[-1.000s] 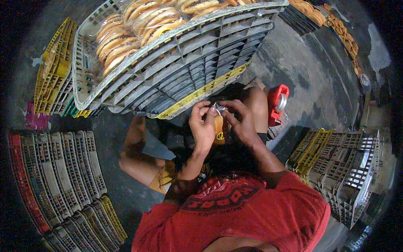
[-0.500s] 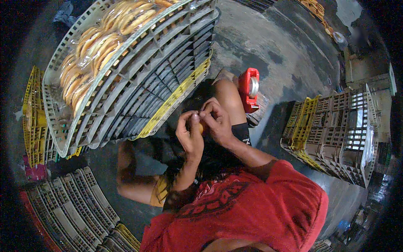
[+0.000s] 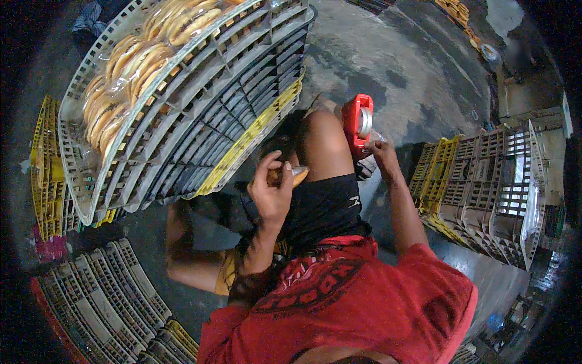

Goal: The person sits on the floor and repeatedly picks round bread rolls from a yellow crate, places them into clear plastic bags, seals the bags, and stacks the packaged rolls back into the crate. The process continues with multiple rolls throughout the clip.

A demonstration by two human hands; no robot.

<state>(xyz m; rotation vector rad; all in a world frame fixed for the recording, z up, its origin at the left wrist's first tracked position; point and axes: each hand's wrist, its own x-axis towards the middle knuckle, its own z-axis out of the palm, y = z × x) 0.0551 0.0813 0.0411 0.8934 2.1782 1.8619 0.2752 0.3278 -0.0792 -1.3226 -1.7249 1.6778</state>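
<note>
A small golden-brown bread piece in a clear plastic bag (image 3: 299,176) is pinched in my left hand (image 3: 271,191), in front of my bent knee. My right hand (image 3: 386,161) reaches to the near end of a red tape dispenser (image 3: 350,118), its fingertips closed there. Whatever lies between those fingertips is too small to make out. A pale roll of tape (image 3: 364,121) sits in the dispenser, which stands just right of my knee.
At the left rises a tall stack of slatted plastic crates (image 3: 200,115), its top one holding bagged breads (image 3: 130,70). More grey crates (image 3: 106,297) stand lower left. Another yellow and grey stack (image 3: 479,182) is at the right. Breads (image 3: 454,13) lie at the far right.
My hands were together over the bagged bread. Now the right hand has let go and moved right to the tape dispenser, while the left keeps the bread.
</note>
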